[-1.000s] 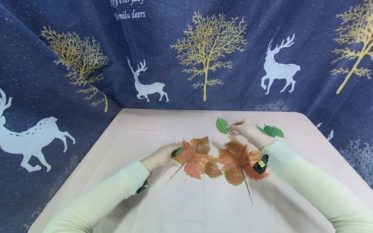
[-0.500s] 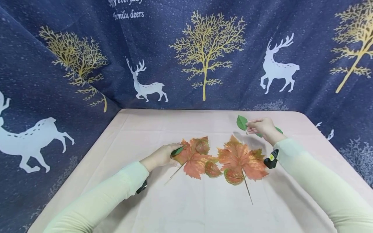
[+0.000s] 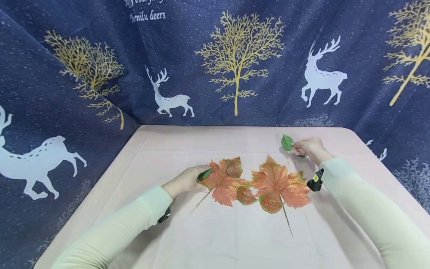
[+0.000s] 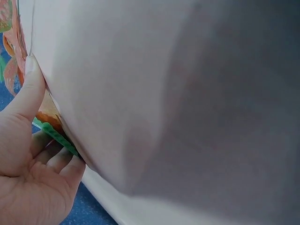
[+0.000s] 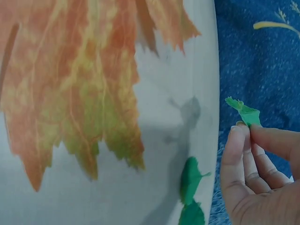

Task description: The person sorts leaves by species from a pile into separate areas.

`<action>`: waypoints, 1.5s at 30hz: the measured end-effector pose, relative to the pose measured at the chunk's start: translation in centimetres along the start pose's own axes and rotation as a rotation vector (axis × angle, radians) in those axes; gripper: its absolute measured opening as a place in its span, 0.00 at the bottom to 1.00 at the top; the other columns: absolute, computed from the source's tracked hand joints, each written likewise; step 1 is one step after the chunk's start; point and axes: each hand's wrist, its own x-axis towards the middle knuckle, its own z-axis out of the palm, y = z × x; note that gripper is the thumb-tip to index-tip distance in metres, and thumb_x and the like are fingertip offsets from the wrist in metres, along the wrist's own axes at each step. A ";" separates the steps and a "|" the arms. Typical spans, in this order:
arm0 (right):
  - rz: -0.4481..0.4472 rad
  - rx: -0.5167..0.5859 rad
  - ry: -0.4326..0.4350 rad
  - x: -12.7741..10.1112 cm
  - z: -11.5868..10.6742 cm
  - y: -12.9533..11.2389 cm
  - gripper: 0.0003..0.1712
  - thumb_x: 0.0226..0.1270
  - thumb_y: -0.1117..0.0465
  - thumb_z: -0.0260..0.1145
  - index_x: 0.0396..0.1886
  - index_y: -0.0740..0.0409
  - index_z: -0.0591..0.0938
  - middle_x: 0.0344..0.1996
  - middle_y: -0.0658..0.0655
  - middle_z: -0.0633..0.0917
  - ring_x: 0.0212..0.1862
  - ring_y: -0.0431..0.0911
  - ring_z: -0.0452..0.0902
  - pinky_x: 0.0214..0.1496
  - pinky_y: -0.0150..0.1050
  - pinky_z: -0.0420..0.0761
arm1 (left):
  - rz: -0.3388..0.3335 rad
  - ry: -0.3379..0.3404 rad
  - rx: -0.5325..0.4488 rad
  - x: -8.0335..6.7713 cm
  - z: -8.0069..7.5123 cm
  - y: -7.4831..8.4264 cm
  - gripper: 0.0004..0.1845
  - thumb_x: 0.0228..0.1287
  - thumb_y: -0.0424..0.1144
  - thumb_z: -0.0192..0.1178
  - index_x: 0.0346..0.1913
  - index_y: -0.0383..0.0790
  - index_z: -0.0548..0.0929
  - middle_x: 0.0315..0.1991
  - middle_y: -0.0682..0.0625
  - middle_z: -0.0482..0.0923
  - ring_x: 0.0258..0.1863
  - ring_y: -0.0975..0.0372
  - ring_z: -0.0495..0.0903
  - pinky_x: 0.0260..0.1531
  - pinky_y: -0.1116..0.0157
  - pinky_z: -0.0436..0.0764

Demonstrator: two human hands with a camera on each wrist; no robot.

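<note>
My right hand [image 3: 311, 148] pinches a green serrated leaf [image 3: 287, 142] between thumb and fingertips, near the back right of the table. In the right wrist view the held leaf [image 5: 243, 111] is above the surface, apart from its shadow. Beneath it lie more green leaves [image 5: 190, 185], mostly hidden by the hand in the head view. My left hand [image 3: 189, 180] stays at the left orange maple leaf [image 3: 226, 188], its fingers bent round a small dark green leaf [image 3: 204, 174]. In the left wrist view, that leaf [image 4: 55, 136] shows edge-on against the fingers, with the thumb apart from it.
A second orange maple leaf [image 3: 279, 183] lies right of centre, its stem toward me. Small reddish leaves [image 3: 246, 195] lie around the two maple leaves. The pale pink tablecloth [image 3: 201, 239] reaches a blue curtain [image 3: 215, 74] printed with deer and trees.
My right hand has moved right with the green leaf, from behind the right maple leaf to over the other green leaves. The left hand has stayed in place.
</note>
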 end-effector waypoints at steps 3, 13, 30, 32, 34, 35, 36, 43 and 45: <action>0.029 0.035 0.008 0.5 -0.3 0.3 0.22 0.70 0.71 0.57 0.60 0.79 0.68 0.18 0.48 0.85 0.24 0.36 0.84 0.39 0.31 0.86 | 0.001 0.001 0.003 -0.1 0.0 -0.1 0.47 0.49 0.46 0.73 0.72 0.38 0.63 0.73 0.41 0.60 0.72 0.46 0.60 0.72 0.48 0.61; 0.107 0.082 0.046 1.3 -0.8 1.4 0.21 0.67 0.71 0.58 0.57 0.76 0.69 0.16 0.50 0.84 0.22 0.37 0.84 0.39 0.32 0.87 | 0.001 -0.005 0.006 0.0 0.1 -0.1 0.47 0.50 0.47 0.73 0.73 0.40 0.63 0.74 0.42 0.59 0.73 0.47 0.59 0.72 0.49 0.60; 0.179 -0.016 0.155 2.3 -1.6 1.6 0.12 0.63 0.72 0.62 0.45 0.74 0.76 0.14 0.51 0.83 0.21 0.40 0.84 0.42 0.36 0.87 | -0.003 -0.023 0.018 -0.1 -0.2 0.2 0.47 0.51 0.45 0.72 0.73 0.39 0.62 0.74 0.41 0.58 0.73 0.46 0.59 0.72 0.49 0.60; 0.185 -0.047 0.169 2.5 -1.9 1.5 0.20 0.63 0.72 0.62 0.53 0.77 0.73 0.14 0.51 0.83 0.21 0.39 0.84 0.42 0.34 0.87 | -0.002 -0.025 0.024 0.0 -0.1 0.1 0.47 0.51 0.46 0.72 0.73 0.39 0.62 0.74 0.41 0.58 0.73 0.46 0.58 0.72 0.49 0.60; 0.202 -0.061 0.183 2.6 -2.2 1.3 0.25 0.63 0.70 0.62 0.58 0.78 0.71 0.12 0.51 0.83 0.20 0.39 0.84 0.41 0.33 0.86 | -0.004 -0.025 0.027 0.1 -0.1 0.1 0.47 0.51 0.46 0.72 0.73 0.39 0.62 0.74 0.42 0.58 0.73 0.47 0.59 0.72 0.49 0.60; 0.212 -0.077 0.188 2.6 -2.3 1.2 0.24 0.63 0.69 0.62 0.57 0.77 0.71 0.12 0.51 0.83 0.20 0.38 0.84 0.40 0.32 0.86 | -0.005 -0.024 0.024 0.1 -0.1 0.1 0.47 0.51 0.46 0.72 0.73 0.39 0.62 0.74 0.42 0.59 0.73 0.47 0.59 0.72 0.49 0.60; 0.218 -0.083 0.193 2.6 -2.3 1.2 0.24 0.63 0.69 0.62 0.57 0.76 0.71 0.12 0.50 0.83 0.19 0.38 0.84 0.40 0.32 0.86 | -0.002 -0.021 0.023 0.1 -0.1 0.1 0.47 0.51 0.45 0.72 0.73 0.39 0.62 0.74 0.41 0.59 0.73 0.46 0.59 0.72 0.49 0.60; 0.189 -0.020 0.168 1.9 -1.6 0.5 0.02 0.65 0.70 0.61 0.32 0.66 0.78 0.11 0.52 0.83 0.18 0.39 0.83 0.37 0.32 0.87 | -0.008 -0.017 0.010 0.0 0.0 0.0 0.47 0.51 0.46 0.72 0.73 0.40 0.62 0.74 0.41 0.59 0.73 0.47 0.59 0.72 0.49 0.60; 0.176 -0.016 0.155 1.5 -1.2 0.3 0.04 0.65 0.70 0.61 0.29 0.65 0.78 0.11 0.52 0.83 0.18 0.39 0.83 0.36 0.33 0.87 | -0.009 -0.017 0.001 -0.1 0.0 0.0 0.47 0.51 0.46 0.72 0.73 0.40 0.62 0.74 0.41 0.59 0.73 0.46 0.59 0.72 0.49 0.60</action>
